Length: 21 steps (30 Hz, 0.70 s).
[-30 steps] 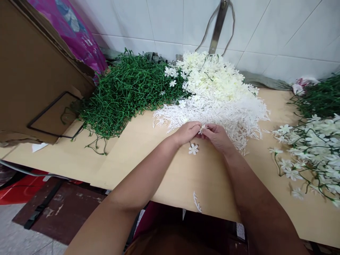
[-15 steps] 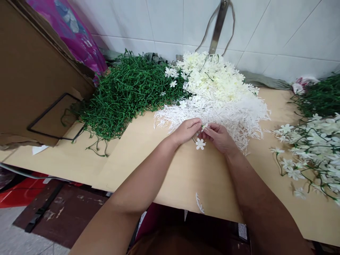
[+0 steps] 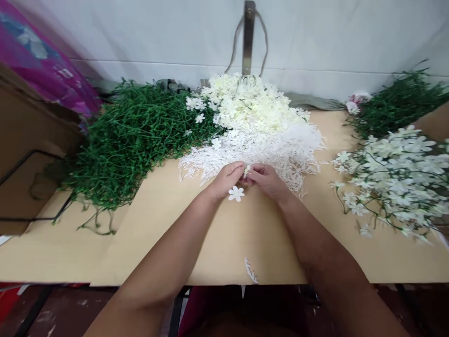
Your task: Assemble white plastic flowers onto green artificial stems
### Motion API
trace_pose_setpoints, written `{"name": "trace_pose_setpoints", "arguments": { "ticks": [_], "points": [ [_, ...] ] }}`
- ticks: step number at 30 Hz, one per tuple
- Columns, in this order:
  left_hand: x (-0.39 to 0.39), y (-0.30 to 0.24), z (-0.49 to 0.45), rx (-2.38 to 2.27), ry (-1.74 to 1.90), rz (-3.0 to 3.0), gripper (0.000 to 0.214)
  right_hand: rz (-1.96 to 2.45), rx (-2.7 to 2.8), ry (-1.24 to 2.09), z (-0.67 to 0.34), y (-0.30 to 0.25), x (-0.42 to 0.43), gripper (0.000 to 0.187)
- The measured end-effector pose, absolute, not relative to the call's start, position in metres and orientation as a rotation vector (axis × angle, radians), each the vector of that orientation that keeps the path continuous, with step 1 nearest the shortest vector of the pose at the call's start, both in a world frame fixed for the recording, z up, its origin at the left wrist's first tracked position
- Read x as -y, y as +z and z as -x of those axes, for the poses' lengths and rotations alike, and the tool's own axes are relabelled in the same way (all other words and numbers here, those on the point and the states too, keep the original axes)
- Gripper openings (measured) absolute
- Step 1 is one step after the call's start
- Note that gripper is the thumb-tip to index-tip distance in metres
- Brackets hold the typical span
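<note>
My left hand [image 3: 228,179] and my right hand [image 3: 265,180] meet over the cardboard, both with closed fingers. Between their fingertips is a small white artificial flower [image 3: 247,170]; its stem is mostly hidden by my left hand. A second white blossom [image 3: 236,193], open and facing up, hangs just below my left fingers, seemingly from the same stem. Right behind my hands spreads a heap of thin white stamen strands [image 3: 280,147]. Cream-white blossoms [image 3: 249,100] are piled behind that, and a mound of green plastic stems [image 3: 140,126] lies to the left.
Finished-looking white flowers on stems [image 3: 403,173] lie at the right, before more green stems [image 3: 396,105]. A cardboard box [image 3: 21,187] and a black wire frame [image 3: 35,219] stand left. One white strand piece [image 3: 250,270] lies at the front edge of the cardboard sheet [image 3: 157,243].
The view has turned to the right, so everything sits further left in the picture. My hands stay together at the flower, with only slight finger movement.
</note>
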<state>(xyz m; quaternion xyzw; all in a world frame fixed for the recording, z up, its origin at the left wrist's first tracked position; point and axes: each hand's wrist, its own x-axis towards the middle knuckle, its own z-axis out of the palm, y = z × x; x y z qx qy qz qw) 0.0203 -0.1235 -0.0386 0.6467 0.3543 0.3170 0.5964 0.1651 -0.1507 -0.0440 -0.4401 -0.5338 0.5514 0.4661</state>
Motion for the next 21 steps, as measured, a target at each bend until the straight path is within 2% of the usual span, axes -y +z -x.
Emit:
{"name": "trace_pose_setpoints", "arguments": {
  "ticks": [12,17,19,21],
  "points": [
    [0.118,-0.044,-0.021,-1.011,0.711,-1.783,0.027,1.216,1.163,1.378,-0.160,-0.042,0.151,0.013],
    [0.120,-0.047,-0.020,-0.893,0.756,-1.650,0.031,1.297,1.145,1.312,-0.153,-0.034,0.155,0.018],
    [0.119,-0.050,-0.019,-0.853,0.797,-1.634,0.036,1.380,1.216,1.249,-0.158,-0.020,0.159,0.020],
    [0.117,-0.054,-0.019,-0.836,0.828,-1.628,0.039,1.507,1.358,1.044,-0.173,0.003,0.165,0.022]
  ]
}}
